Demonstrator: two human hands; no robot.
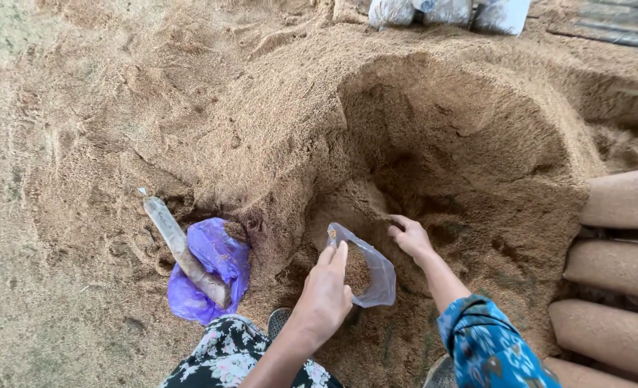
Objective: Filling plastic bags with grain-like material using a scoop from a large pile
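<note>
The left hand (326,291) pinches the rim of a clear bag (365,269), holding it open low in the sawdust heap (276,122). The right hand (409,237), fingers curled, scoops sawdust beside the mouth. Keeping the mouth wide and close should limit spills.

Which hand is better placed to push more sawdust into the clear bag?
Probably the right hand: it rests on the sawdust pile beside the bag's mouth. The left hand holds the clear bag open, so it is occupied.
</note>
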